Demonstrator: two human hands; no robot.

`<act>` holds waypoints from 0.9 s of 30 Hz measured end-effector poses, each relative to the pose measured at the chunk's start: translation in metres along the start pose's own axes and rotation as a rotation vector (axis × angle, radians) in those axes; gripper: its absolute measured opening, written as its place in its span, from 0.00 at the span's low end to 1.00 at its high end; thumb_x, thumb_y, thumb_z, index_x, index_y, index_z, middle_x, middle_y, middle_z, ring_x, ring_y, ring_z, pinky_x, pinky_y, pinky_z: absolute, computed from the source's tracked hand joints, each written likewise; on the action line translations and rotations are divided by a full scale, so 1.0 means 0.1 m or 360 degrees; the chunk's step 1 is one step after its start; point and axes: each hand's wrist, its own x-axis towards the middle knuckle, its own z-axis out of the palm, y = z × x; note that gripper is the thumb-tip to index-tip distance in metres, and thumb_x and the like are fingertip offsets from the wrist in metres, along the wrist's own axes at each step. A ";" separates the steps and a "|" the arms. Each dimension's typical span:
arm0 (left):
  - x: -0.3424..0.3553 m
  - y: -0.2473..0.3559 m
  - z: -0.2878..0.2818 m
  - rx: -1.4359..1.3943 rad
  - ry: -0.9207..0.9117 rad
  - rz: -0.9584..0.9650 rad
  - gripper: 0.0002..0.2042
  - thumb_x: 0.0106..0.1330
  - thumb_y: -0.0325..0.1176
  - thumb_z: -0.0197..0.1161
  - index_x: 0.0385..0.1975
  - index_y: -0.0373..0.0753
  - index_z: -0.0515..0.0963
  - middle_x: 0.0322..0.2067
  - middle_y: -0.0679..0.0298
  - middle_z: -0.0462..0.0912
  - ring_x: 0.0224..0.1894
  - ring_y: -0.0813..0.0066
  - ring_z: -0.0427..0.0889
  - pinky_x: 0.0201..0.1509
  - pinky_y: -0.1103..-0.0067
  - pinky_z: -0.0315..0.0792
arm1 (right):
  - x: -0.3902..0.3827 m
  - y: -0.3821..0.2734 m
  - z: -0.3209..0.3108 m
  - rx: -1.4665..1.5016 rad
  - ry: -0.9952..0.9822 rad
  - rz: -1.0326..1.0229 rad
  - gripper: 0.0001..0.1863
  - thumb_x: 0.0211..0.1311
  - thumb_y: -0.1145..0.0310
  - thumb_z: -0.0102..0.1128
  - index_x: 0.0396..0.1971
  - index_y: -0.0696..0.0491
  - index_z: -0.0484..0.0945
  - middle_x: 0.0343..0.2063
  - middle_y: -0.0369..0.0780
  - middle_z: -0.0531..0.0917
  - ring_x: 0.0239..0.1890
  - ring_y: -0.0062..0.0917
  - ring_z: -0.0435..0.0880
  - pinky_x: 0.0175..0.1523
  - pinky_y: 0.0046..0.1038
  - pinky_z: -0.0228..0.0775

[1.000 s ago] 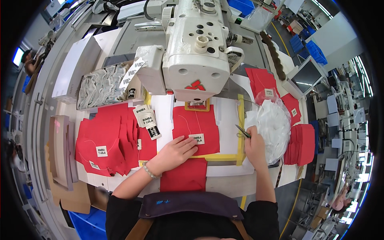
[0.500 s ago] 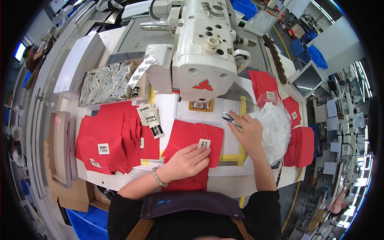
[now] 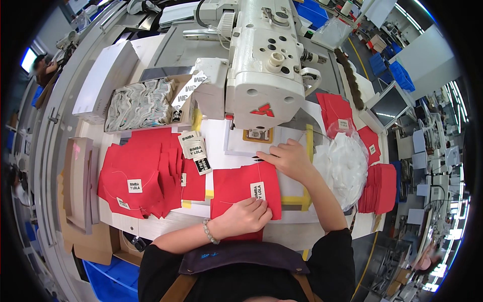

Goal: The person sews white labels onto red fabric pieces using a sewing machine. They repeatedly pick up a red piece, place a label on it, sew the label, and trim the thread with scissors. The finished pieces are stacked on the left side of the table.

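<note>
Touching red cloth [image 3: 231, 183], left hand [image 3: 244, 219] (curled) rests.

Right of the left hand's grip [image 3: 245, 217] and a little beyond it lies a bundle of translucent plastic [image 3: 342, 173]. Farther right and beyond stands a tilted screen [image 3: 387, 106], with a fuzzy brown strip [image 3: 349, 78] running close by. Blue crates [image 3: 401, 75] sit on the floor far off that way. Left of the grip and beyond it, an open box [image 3: 187, 115] holds folded pale strips [image 3: 141, 103]; a long white box [image 3: 103, 83] stands beside it. Well left rests a shallow narrow box [image 3: 91, 186], near brown cardboard [image 3: 93, 247] and a blue bin [image 3: 111, 277].
</note>
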 end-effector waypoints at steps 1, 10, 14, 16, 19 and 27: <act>0.00 0.00 0.00 -0.0003 -0.0010 -0.0001 0.08 0.55 0.29 0.61 0.34 0.35 0.77 0.38 0.58 0.85 0.41 0.69 0.86 0.47 0.75 0.80 | 0.01 0.00 0.01 0.0005 0.0041 -0.0001 0.20 0.44 0.69 0.63 0.42 0.41 0.84 0.22 0.27 0.71 0.23 0.17 0.74 0.31 0.25 0.59; 0.02 -0.02 -0.02 -0.0046 0.0159 0.0024 0.08 0.50 0.27 0.62 0.29 0.33 0.74 0.33 0.56 0.83 0.36 0.68 0.85 0.43 0.76 0.79 | -0.02 0.04 -0.07 0.0002 -0.0080 0.0042 0.19 0.48 0.67 0.62 0.43 0.40 0.83 0.26 0.27 0.75 0.26 0.17 0.77 0.33 0.24 0.63; 0.02 -0.01 0.00 -0.0068 0.0150 0.0022 0.08 0.50 0.27 0.62 0.30 0.33 0.74 0.34 0.55 0.83 0.37 0.67 0.86 0.43 0.76 0.80 | 0.01 0.00 -0.05 0.0025 -0.0042 -0.0025 0.17 0.48 0.67 0.61 0.42 0.41 0.83 0.26 0.27 0.76 0.27 0.18 0.78 0.34 0.25 0.65; 0.02 -0.01 0.00 -0.0069 0.0143 0.0032 0.09 0.50 0.27 0.62 0.30 0.33 0.74 0.34 0.55 0.84 0.37 0.67 0.86 0.43 0.76 0.80 | 0.02 -0.01 0.02 0.0052 0.0044 -0.0050 0.18 0.46 0.67 0.62 0.41 0.41 0.84 0.24 0.27 0.74 0.24 0.17 0.75 0.31 0.25 0.61; -0.01 0.01 -0.01 -0.0043 0.0026 -0.0021 0.08 0.56 0.28 0.61 0.35 0.35 0.77 0.38 0.60 0.85 0.41 0.70 0.86 0.47 0.75 0.80 | 0.01 -0.02 0.04 0.0095 0.0014 -0.0045 0.15 0.49 0.67 0.62 0.40 0.43 0.84 0.24 0.28 0.75 0.25 0.18 0.76 0.32 0.25 0.64; -0.04 -0.20 -0.30 -0.0703 0.0364 -0.0636 0.05 0.58 0.28 0.66 0.33 0.41 0.79 0.23 0.61 0.81 0.23 0.65 0.82 0.29 0.72 0.75 | -0.13 -0.02 0.05 0.0147 0.0043 0.0084 0.13 0.51 0.64 0.66 0.39 0.43 0.83 0.24 0.28 0.75 0.24 0.19 0.77 0.30 0.26 0.65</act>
